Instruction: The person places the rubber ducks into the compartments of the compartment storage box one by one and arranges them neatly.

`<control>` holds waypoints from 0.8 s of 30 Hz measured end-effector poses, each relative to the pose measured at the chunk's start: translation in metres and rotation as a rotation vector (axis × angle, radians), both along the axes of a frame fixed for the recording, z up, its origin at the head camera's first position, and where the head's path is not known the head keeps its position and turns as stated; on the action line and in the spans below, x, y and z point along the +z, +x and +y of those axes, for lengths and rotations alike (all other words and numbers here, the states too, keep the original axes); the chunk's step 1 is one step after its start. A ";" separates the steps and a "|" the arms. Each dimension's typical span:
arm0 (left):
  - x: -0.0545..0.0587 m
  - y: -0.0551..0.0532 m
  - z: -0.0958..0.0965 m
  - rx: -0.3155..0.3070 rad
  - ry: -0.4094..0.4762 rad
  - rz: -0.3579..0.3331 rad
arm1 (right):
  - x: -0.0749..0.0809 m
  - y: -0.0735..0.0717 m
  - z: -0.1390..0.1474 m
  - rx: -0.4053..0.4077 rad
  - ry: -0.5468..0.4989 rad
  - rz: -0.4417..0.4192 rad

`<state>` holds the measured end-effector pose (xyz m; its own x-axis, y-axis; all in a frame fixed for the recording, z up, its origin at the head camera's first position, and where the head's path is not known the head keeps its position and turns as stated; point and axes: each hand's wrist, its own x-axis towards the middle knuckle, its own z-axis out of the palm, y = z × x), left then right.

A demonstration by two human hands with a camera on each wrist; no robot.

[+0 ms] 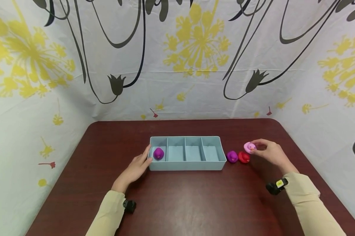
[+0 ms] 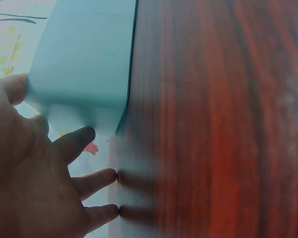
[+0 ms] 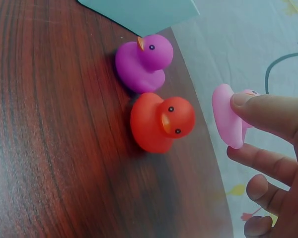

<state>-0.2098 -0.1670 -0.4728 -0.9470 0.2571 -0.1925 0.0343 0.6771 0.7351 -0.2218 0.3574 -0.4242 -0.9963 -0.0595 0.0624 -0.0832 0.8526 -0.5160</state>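
My right hand (image 1: 271, 152) pinches a pink rubber duck (image 3: 227, 116) between thumb and fingers, lifted off the table on the right. Just left of it sit a red rubber duck (image 3: 161, 124) and a purple rubber duck (image 3: 144, 63), side by side by the right end of a pale blue box (image 1: 187, 166). The box has a row of several compartments. Another purple duck (image 1: 158, 153) lies in its leftmost compartment. At the box's left end rests my left hand (image 1: 135, 168), fingers spread, with the thumb along the front wall and fingertips touching the end wall.
Everything stands on a dark red-brown wooden table (image 1: 177, 203) with rounded far corners. Behind it and at both sides hangs a white cloth (image 1: 171, 88) printed with yellow and grey flowers. Both wrists carry a small black camera.
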 end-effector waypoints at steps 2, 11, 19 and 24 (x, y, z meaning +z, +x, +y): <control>0.000 0.000 0.000 -0.003 -0.005 0.003 | 0.001 0.000 -0.001 0.002 0.000 -0.006; -0.001 -0.001 0.001 0.003 -0.015 -0.004 | 0.001 0.001 -0.008 0.026 -0.011 0.009; -0.001 0.000 0.000 0.006 -0.012 -0.001 | 0.005 -0.004 -0.021 0.036 -0.055 0.003; 0.000 0.000 0.002 -0.001 -0.020 0.006 | 0.007 -0.008 -0.031 0.036 -0.077 -0.013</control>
